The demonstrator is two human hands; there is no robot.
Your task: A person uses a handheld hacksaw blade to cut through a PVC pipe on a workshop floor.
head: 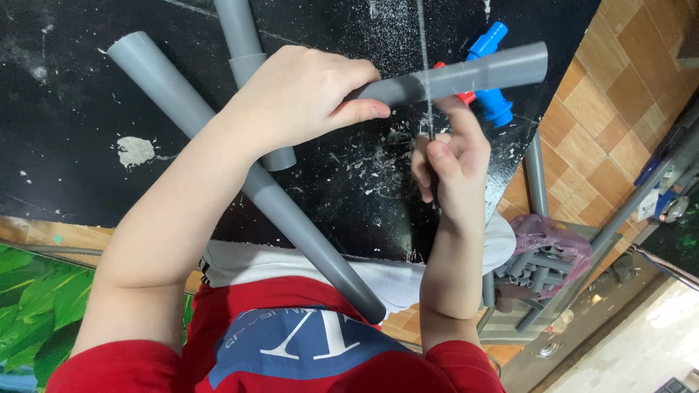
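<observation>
My left hand (306, 94) grips a short grey plastic pipe (480, 71) near its left end, holding it level above a black work surface (65, 131). My right hand (448, 164) is closed on the handle of a thin saw blade (425, 65) that crosses the pipe upright, at about its middle. White shavings lie scattered on the black surface below the cut.
A long grey pipe (240, 175) lies diagonally across the surface, and another grey pipe (244, 44) with a coupling lies over it. A blue and red valve fitting (491, 102) sits behind the held pipe. A pink bag of grey pipe fittings (542, 258) rests on the tiled floor at right.
</observation>
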